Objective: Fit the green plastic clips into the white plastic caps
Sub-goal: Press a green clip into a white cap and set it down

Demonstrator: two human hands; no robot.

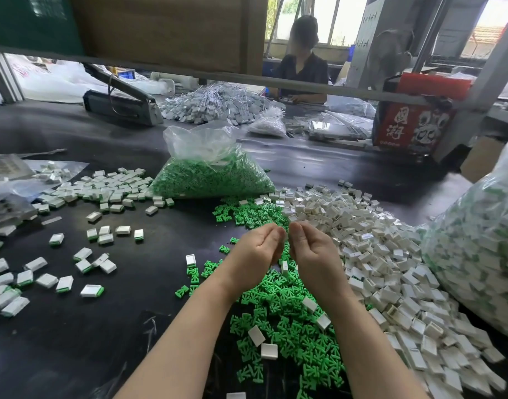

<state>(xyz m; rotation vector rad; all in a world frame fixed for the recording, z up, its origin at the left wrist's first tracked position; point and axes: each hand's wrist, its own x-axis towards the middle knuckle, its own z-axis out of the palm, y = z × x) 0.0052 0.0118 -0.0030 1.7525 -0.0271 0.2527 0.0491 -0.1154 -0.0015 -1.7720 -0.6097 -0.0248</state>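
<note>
Backlit windows [336, 18] (blown out), edges warped

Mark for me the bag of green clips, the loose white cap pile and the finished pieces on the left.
bag of green clips [209, 180], head view, on its green-filled lower part.
white cap pile [371, 254], head view, mid-heap.
finished pieces [108, 188], head view, middle of the far-left cluster.

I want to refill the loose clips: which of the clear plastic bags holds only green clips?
The small open bag beyond both hands, all green inside. The big bag at the right edge holds white and green parts.
</note>
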